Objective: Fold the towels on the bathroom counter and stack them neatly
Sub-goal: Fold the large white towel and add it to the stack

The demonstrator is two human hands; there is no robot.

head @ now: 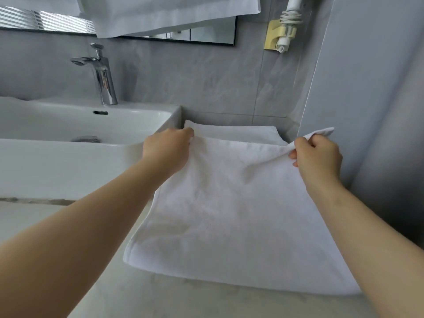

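A white towel (234, 210) lies spread over the grey counter (160, 294), to the right of the sink. My left hand (167, 150) grips its far left corner beside the basin's wall. My right hand (316, 157) pinches its far right corner, and the tip of that corner sticks up past my fingers. Both corners are lifted a little above the counter. The towel's near edge is a fold resting on the counter. Behind it a second white towel layer (231, 130) lies flat against the back wall.
A white basin (87, 125) with a chrome tap (101, 74) stands at the left. A grey side wall (367, 111) closes the counter on the right. Above hang white towels (174, 12), a mirror (206, 34) and a wall-mounted hair dryer (284, 31).
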